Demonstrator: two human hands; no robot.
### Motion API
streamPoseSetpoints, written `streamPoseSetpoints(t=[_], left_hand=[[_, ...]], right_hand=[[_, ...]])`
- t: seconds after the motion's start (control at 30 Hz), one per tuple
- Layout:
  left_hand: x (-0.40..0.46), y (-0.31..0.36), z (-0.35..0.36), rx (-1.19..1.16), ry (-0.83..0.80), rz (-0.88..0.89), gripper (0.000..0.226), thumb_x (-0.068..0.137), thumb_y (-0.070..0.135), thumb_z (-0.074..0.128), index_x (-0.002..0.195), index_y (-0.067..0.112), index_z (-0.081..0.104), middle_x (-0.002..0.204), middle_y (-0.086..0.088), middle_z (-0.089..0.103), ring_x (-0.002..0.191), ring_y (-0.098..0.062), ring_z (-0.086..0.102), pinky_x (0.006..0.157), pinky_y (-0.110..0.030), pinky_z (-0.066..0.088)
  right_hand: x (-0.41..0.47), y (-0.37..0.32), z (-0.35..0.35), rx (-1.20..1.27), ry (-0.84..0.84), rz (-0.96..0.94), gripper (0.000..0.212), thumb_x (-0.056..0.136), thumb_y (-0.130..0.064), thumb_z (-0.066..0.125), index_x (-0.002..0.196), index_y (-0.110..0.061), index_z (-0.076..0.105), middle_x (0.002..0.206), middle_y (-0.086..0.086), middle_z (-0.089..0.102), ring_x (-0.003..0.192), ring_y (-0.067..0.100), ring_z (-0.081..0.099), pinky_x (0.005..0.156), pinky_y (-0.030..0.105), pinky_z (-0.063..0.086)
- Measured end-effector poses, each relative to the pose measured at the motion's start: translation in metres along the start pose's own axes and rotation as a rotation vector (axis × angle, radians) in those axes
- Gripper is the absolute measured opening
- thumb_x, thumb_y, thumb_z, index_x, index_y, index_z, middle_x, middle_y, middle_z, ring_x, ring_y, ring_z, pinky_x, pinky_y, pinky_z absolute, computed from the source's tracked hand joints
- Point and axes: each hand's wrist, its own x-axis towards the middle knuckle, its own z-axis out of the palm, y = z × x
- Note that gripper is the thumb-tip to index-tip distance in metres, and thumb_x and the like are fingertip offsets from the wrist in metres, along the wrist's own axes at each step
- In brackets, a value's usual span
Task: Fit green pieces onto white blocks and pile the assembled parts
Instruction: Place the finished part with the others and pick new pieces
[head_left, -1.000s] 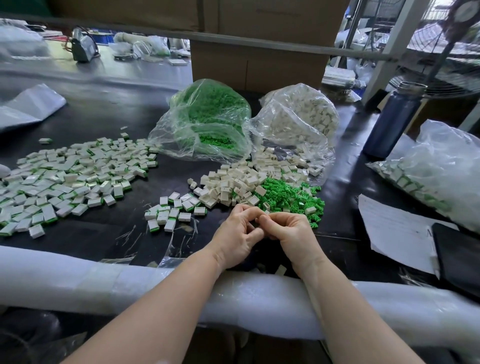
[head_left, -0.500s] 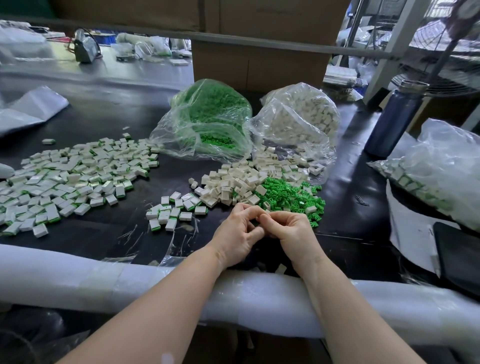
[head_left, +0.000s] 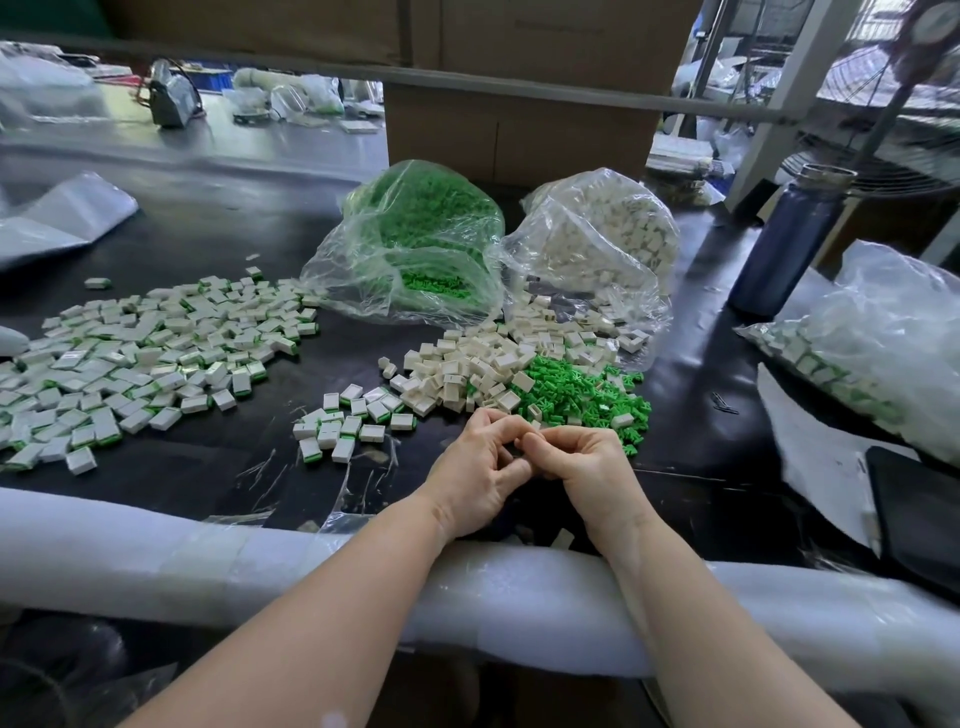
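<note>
At the lower centre of the frame we hold our two hands together, fingertips to fingertips. The left hand and the right hand both have their fingers curled inward around a small part between them, but the part is hidden by the fingers, so we cannot tell if it is a white block, a green piece, or both.

The loose white blocks lie in a heap just above our hands, and the green pieces lie beside them to the right, the two heaps touching. A small group of finished parts is left of our hands, and the big pile spreads over the left of the frame. Two open bags, one green and one white, stand behind the heaps on the dark table.

We judge these parts to be very light, hard plastic, stiff and a little slippery. The block is best taken by its two flat sides between thumb and forefinger, with the open side free. The green piece looks thin and has small prongs, so we think it should be pinched by its body and pressed in straight, because a tilted push could bend it or let it jump away.
</note>
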Motion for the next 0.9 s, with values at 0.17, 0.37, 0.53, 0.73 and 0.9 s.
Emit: streamPoseSetpoints(t=[0.17, 0.37, 0.53, 0.73, 0.9], left_hand=[[-0.0017, 0.0026, 0.0005, 0.017, -0.003, 0.007, 0.03, 0.086, 0.01, 0.059, 0.079, 0.039, 0.054, 0.1, 0.01, 0.041, 0.072, -0.011, 0.048, 0.089, -0.037, 0.048], [-0.003, 0.0052, -0.0001, 0.019, -0.014, 0.011, 0.027, 0.086, 0.011, 0.059, 0.082, 0.037, 0.055, 0.102, 0.008, 0.04, 0.073, -0.011, 0.048, 0.088, -0.033, 0.048], [-0.0039, 0.0064, -0.0007, 0.012, -0.012, 0.007, 0.022, 0.087, 0.007, 0.055, 0.088, 0.029, 0.057, 0.102, 0.006, 0.04, 0.073, -0.011, 0.049, 0.087, -0.027, 0.047], [-0.0022, 0.0025, -0.0023, -0.15, 0.116, -0.032, 0.009, 0.089, 0.014, 0.06, 0.09, 0.023, 0.061, 0.102, -0.011, 0.057, 0.076, -0.021, 0.055, 0.081, -0.032, 0.05], [-0.0018, -0.0009, -0.0015, -0.194, 0.121, -0.058, 0.013, 0.088, 0.009, 0.061, 0.087, 0.022, 0.063, 0.079, -0.001, 0.064, 0.072, -0.011, 0.057, 0.077, -0.028, 0.049]], right_hand=[[-0.0017, -0.0016, 0.0004, 0.007, 0.004, 0.02, 0.018, 0.082, -0.003, 0.066, 0.065, -0.007, 0.073, 0.059, 0.013, 0.064, 0.053, 0.019, 0.058, 0.052, 0.026, 0.049], [-0.0034, -0.0035, 0.0004, 0.013, 0.013, 0.036, 0.02, 0.082, -0.002, 0.066, 0.063, -0.007, 0.072, 0.057, 0.011, 0.064, 0.05, 0.018, 0.059, 0.051, 0.025, 0.05], [-0.0043, -0.0041, -0.0002, -0.007, 0.004, 0.002, 0.019, 0.083, -0.007, 0.066, 0.065, -0.007, 0.073, 0.055, 0.008, 0.064, 0.049, 0.014, 0.059, 0.048, 0.024, 0.048], [-0.0036, -0.0033, 0.0019, -0.047, 0.079, -0.073, 0.017, 0.089, -0.02, 0.059, 0.08, -0.011, 0.071, 0.064, 0.0, 0.069, 0.059, 0.008, 0.064, 0.053, 0.016, 0.05], [-0.0037, -0.0017, 0.0, -0.149, 0.135, -0.122, 0.011, 0.084, -0.001, 0.064, 0.082, -0.011, 0.07, 0.074, 0.003, 0.069, 0.063, 0.004, 0.063, 0.053, 0.016, 0.051]])
